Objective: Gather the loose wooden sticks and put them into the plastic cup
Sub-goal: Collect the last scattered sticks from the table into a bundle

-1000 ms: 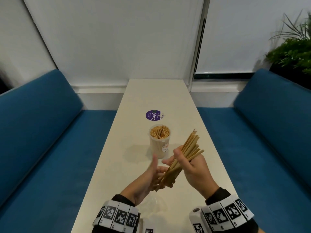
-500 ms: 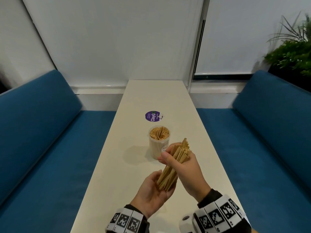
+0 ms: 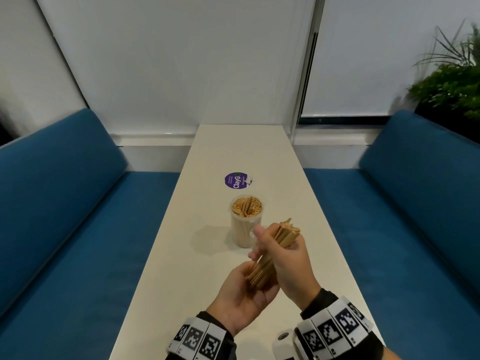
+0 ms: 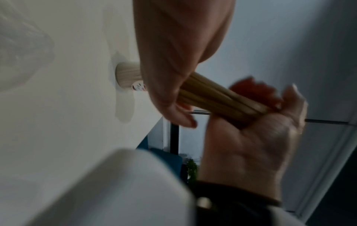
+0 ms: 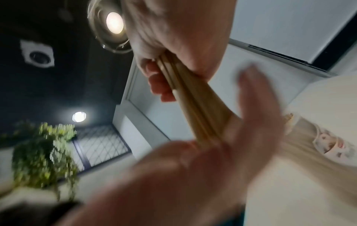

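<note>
A clear plastic cup (image 3: 242, 229) packed with wooden sticks stands upright on the white table (image 3: 197, 255). Just in front of it my right hand (image 3: 283, 258) grips a bundle of wooden sticks (image 3: 262, 268) around its middle, held slanted with the tops near the cup's side. My left hand (image 3: 244, 289) is cupped palm up under the bundle's lower ends, which rest against the palm. In the left wrist view the bundle (image 4: 222, 97) meets the left hand's palm (image 4: 251, 137), with the cup (image 4: 128, 75) behind. In the right wrist view the bundle (image 5: 195, 100) runs from my fist down to the left palm.
A round purple sticker (image 3: 235, 180) lies on the table beyond the cup. Blue bench seats (image 3: 65, 216) flank the narrow table on both sides. A green plant (image 3: 452, 84) stands at the far right. A clear plastic lid (image 4: 21, 49) lies on the table near my wrists.
The fanned-out sticks have been squared into a tight bundle. My left hand turned palm up and moved under the lower ends; the bundle stands steeper and its tops are evened.
</note>
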`<state>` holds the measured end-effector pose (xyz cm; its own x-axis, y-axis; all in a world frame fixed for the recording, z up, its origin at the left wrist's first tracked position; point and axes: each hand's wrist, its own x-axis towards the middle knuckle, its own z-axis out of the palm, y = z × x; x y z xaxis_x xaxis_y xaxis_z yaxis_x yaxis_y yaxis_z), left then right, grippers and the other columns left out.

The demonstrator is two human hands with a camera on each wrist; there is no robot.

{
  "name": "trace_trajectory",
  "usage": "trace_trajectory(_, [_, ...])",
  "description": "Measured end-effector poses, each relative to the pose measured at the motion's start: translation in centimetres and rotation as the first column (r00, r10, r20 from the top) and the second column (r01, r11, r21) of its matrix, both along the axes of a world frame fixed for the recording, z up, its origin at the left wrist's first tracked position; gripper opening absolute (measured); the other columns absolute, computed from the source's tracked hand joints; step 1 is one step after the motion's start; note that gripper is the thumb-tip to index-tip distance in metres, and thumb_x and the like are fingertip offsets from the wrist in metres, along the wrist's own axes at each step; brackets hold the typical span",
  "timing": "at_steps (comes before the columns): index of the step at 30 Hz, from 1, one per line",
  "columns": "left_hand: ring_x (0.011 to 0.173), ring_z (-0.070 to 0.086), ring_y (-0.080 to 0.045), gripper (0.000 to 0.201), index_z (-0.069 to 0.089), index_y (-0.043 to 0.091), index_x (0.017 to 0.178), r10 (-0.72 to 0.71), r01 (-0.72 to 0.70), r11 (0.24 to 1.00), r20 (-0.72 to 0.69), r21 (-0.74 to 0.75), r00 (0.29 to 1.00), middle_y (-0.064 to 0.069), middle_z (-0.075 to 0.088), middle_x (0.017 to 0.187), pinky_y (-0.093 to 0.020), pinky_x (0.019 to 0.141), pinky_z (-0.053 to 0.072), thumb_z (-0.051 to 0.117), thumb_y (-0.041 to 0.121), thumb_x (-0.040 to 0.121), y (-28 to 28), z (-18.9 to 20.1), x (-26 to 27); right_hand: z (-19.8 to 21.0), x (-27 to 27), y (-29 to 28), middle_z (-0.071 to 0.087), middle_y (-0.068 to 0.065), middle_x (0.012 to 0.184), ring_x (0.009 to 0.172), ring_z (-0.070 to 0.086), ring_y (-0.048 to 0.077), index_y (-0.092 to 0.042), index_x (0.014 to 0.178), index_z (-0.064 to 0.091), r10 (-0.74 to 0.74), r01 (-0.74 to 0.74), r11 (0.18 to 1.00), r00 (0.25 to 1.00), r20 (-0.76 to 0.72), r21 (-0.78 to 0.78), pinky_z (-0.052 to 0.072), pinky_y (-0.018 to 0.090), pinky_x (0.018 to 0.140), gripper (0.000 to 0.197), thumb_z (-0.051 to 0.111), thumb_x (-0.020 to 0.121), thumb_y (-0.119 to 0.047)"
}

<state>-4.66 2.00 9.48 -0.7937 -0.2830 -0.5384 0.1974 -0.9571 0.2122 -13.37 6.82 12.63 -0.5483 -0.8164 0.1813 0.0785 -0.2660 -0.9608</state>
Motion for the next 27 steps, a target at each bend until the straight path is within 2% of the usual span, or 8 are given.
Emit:
trace_trajectory(7, [0.065, 0.069, -0.031, 0.024, 0.058, -0.011, 0.1, 0.064, -0.063, 0.997, -0.025, 0.041, 0.998, -0.026, 0.065, 0.084, -0.038, 0.062, 0.06, 0.047, 0.008, 0.091, -0.5, -0.6, 0.1, 0.7, -0.4, 0.0, 0.063, 0.004, 0.058, 0.06, 0.064, 0.019, -0.019, 0.102, 0.054, -0.023, 0.024, 0.994, 1.0, 0.009, -0.107, 0.054, 0.024, 0.07, 0.041, 0.077, 0.068, -0.019])
trace_trajectory(11, [0.051, 0.06, -0.017, 0.027, 0.062, 0.001, 0.083, -0.14, 0.187, 0.955, 0.205, -0.23, 0.969, -0.011, 0.062, 0.068, -0.023, 0.049, 0.052, 0.048, 0.022, 0.093, 0.1, -0.5, 0.2, 1.1, 0.0, -0.2, 0.04, 0.0, 0.044, 0.036, 0.036, 0.013, -0.016, 0.063, 0.052, -0.035, 0.044, 0.995, 0.994, 0.101, -0.089, 0.038, 0.024, 0.039, 0.029, 0.071, 0.075, -0.036])
trace_trajectory(14, [0.081, 0.062, -0.014, 0.041, 0.063, 0.012, 0.099, -0.1, 0.429, 0.601, 0.469, -0.674, 0.878, -0.005, 0.066, 0.093, -0.025, 0.074, 0.052, 0.033, 0.04, 0.099, -0.1, -0.9, 1.1, 1.3, -0.4, -0.1, 0.032, 0.002, 0.044, 0.036, 0.029, 0.013, -0.009, 0.06, 0.043, -0.034, 0.042, 0.998, 0.987, 0.155, -0.044, 0.031, 0.024, 0.038, 0.037, 0.057, 0.08, -0.037])
trace_trajectory(16, [0.099, 0.059, -0.004, 0.038, 0.058, 0.025, 0.109, -0.011, 0.408, 0.299, 0.425, -0.862, 0.905, 0.007, 0.063, 0.108, -0.024, 0.092, 0.047, 0.034, 0.05, 0.093, -0.7, -0.6, 1.9, 1.4, -0.8, -0.1, 0.034, 0.002, 0.044, 0.035, 0.03, 0.013, -0.007, 0.061, 0.042, -0.06, 0.065, 0.998, 0.985, 0.164, -0.027, 0.033, 0.023, 0.038, 0.038, 0.055, 0.081, -0.036])
trace_trajectory(18, [0.099, 0.058, 0.002, 0.025, 0.052, 0.035, 0.111, -0.086, 0.433, 0.075, 0.427, -0.898, 0.9, 0.014, 0.062, 0.109, -0.019, 0.093, 0.045, 0.047, 0.049, 0.09, -1.0, -0.3, 2.3, 1.5, -0.8, -0.4, 0.034, 0.002, 0.043, 0.035, 0.031, 0.013, -0.008, 0.059, 0.042, -0.076, 0.08, 0.997, 0.982, 0.171, -0.016, 0.034, 0.022, 0.039, 0.038, 0.054, 0.083, -0.035])
trace_trajectory(20, [0.092, 0.061, -0.006, 0.028, 0.049, 0.033, 0.112, -0.137, 0.453, -0.02, 0.451, -0.891, 0.882, 0.009, 0.064, 0.104, -0.023, 0.089, 0.049, 0.058, 0.044, 0.087, -0.9, -0.2, 2.2, 1.5, -0.4, -0.9, 0.033, 0.002, 0.043, 0.035, 0.031, 0.013, -0.008, 0.059, 0.04, -0.062, 0.069, 0.997, 0.978, 0.197, -0.026, 0.035, 0.022, 0.038, 0.038, 0.054, 0.083, -0.034])
trace_trajectory(23, [0.065, 0.05, -0.006, 0.012, 0.051, 0.026, 0.094, 0.005, 0.39, -0.017, 0.39, -0.921, 0.921, 0.008, 0.056, 0.076, -0.021, 0.066, 0.045, 0.056, 0.037, 0.09, -0.6, -0.1, 1.6, 1.6, -0.4, -1.6, 0.036, 0.006, 0.045, 0.037, 0.038, 0.015, -0.007, 0.062, 0.043, -0.037, 0.04, 0.999, 0.975, 0.22, -0.01, 0.044, 0.025, 0.043, 0.036, 0.055, 0.082, -0.035])
trace_trajectory(27, [0.053, 0.034, -0.003, 0.026, 0.039, 0.022, 0.074, 0.155, 0.424, -0.09, 0.408, -0.901, 0.9, 0.009, 0.039, 0.061, -0.015, 0.053, 0.028, 0.049, 0.033, 0.094, -1.3, -0.4, 1.7, 1.1, -2.5, -2.1, 0.065, 0.001, 0.083, 0.071, 0.065, 0.014, -0.018, 0.096, 0.053, -0.099, 0.114, 0.987, 0.986, -0.134, 0.11, 0.056, 0.034, 0.075, 0.039, 0.068, 0.069, -0.042])
